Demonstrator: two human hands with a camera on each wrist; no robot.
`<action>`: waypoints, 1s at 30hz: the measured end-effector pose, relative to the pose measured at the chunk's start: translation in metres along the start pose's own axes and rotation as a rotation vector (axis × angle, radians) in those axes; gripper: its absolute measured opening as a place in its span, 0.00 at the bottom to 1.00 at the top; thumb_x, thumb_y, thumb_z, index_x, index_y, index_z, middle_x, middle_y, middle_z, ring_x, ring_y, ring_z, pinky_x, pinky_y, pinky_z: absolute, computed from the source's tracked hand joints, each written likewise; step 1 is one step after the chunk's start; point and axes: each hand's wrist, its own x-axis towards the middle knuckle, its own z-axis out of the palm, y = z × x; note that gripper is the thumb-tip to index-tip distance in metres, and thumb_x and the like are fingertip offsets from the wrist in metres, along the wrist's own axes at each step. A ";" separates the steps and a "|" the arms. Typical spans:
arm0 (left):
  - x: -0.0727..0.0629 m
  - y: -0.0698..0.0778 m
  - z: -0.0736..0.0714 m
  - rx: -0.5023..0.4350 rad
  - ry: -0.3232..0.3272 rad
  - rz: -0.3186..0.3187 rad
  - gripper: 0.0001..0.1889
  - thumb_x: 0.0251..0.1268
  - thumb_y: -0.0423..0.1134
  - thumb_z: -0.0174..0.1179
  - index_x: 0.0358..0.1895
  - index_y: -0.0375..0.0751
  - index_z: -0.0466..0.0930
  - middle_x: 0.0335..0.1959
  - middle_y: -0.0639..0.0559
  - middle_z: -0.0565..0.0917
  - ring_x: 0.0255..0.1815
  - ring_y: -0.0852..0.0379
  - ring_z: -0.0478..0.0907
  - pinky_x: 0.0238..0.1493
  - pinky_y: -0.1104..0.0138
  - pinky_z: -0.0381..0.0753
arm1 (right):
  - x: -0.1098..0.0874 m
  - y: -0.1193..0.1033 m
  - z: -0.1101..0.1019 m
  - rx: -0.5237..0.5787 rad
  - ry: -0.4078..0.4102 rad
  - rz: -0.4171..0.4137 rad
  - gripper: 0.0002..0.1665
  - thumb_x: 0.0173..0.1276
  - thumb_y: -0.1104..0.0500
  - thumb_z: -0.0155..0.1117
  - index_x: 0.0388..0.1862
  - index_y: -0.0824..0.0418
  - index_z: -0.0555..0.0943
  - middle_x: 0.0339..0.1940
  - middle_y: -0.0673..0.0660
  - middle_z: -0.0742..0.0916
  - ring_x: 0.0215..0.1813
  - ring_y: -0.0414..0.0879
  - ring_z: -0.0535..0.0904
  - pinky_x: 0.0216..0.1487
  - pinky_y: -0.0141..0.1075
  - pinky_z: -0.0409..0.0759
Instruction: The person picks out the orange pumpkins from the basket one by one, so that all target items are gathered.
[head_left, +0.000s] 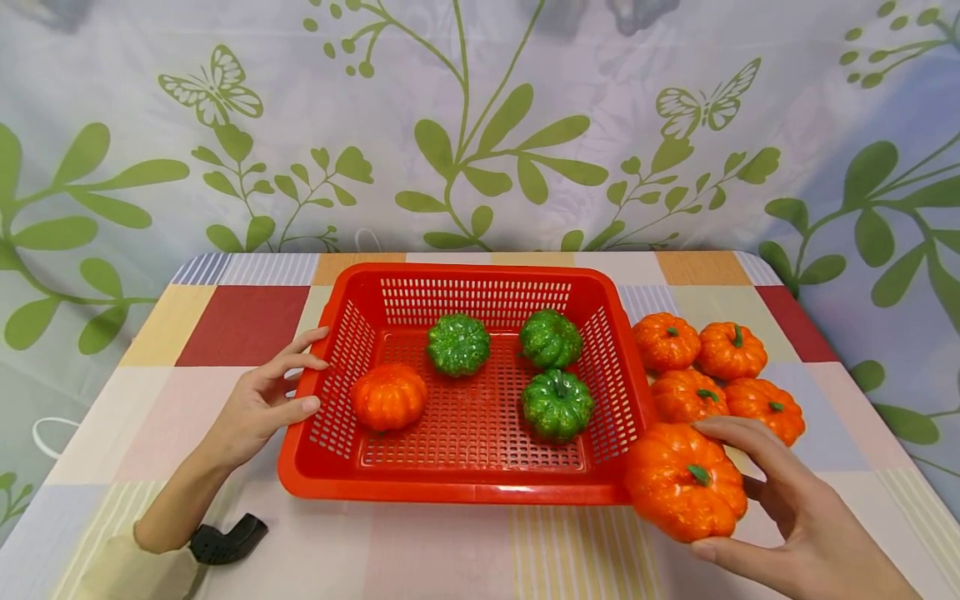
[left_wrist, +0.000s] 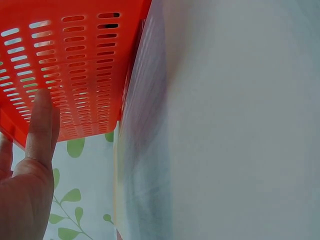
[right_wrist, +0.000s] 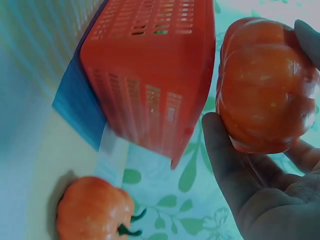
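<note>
An orange pumpkin (head_left: 686, 482) with a green stem is gripped between the thumb and fingers of my right hand (head_left: 802, 508). It overlaps the front right corner of the red plastic basket (head_left: 480, 492) in the head view; the right wrist view shows the held pumpkin (right_wrist: 267, 85) raised beside the basket wall (right_wrist: 145, 90). My left hand (head_left: 258, 404) rests at the basket's left rim with fairly straight fingers, one lying along the slotted outer wall (left_wrist: 80, 65). Inside the basket are an orange pumpkin (head_left: 390, 397) and three green ones, including one green pumpkin (head_left: 459, 344) near the middle.
Several orange pumpkins, such as one pumpkin (head_left: 731, 351), cluster on the table right of the basket. A patchwork-patterned cloth (head_left: 420, 542) covers the table. A black object (head_left: 228, 540) is beside the left wrist. Behind hangs a leaf-patterned curtain (head_left: 300, 108).
</note>
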 end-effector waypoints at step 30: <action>-0.001 0.003 0.004 -0.018 0.031 0.000 0.20 0.60 0.17 0.53 0.56 0.31 0.76 0.74 0.49 0.61 0.60 0.51 0.71 0.40 0.60 0.85 | -0.034 0.074 -0.028 -0.132 -0.023 0.071 0.54 0.40 0.75 0.80 0.68 0.62 0.66 0.62 0.44 0.74 0.59 0.28 0.68 0.47 0.16 0.72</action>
